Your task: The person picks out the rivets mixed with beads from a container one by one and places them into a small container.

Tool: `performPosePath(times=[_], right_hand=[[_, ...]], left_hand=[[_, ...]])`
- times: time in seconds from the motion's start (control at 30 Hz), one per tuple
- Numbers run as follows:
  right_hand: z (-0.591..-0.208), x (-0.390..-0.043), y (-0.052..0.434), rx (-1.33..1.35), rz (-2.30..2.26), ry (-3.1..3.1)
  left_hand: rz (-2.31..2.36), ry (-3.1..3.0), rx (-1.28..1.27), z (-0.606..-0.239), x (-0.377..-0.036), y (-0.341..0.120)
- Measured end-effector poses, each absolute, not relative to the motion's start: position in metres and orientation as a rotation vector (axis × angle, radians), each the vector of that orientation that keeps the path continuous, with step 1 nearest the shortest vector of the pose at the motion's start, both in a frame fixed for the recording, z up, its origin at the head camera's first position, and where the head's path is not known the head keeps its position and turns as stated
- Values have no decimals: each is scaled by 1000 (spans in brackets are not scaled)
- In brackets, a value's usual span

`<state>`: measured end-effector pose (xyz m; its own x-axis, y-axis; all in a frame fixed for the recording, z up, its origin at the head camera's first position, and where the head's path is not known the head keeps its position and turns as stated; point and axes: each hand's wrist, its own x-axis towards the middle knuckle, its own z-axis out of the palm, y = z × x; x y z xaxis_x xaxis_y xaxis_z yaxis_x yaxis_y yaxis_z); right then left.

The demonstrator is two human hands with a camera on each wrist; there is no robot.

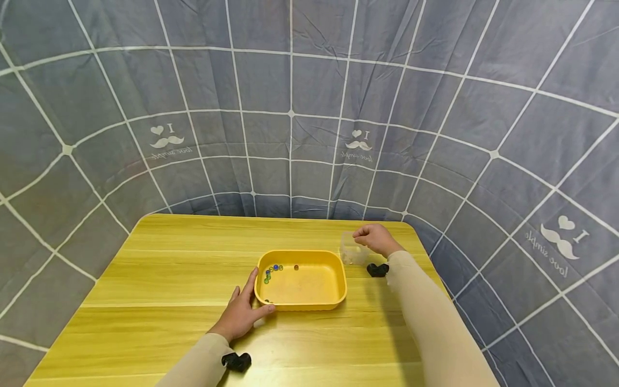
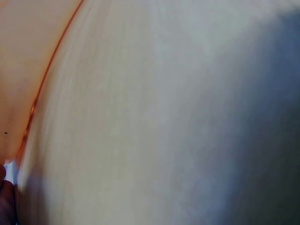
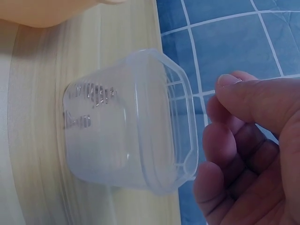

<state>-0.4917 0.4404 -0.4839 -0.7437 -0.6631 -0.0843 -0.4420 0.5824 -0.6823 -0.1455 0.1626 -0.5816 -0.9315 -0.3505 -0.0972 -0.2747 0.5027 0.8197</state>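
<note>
A yellow tray holds several green and blue marbles near its left side, plus a brown marble toward the back. At its left front corner my left hand is spread, fingers along the left wall and thumb by the front rim. In the left wrist view a bit of that hand shows beside the tray's wall. Over the mouth of a clear plastic container hovers my right hand, apart from it. Its fingers are curled, thumb against index finger; no held object is visible.
The wooden table carries everything. Grey-blue checked curtain hangs behind the back edge and round both sides. Black wrist bands sit on both sleeves. Dark ribbed patches show through the container's base end.
</note>
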Motion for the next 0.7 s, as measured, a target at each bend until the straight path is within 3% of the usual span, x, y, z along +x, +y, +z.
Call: performPosePath(times=[0.7], right_hand=[[-486,-492,445,-885,-922,2492]], left_hand=[[-1423,-2665,562,-578,-142,164]])
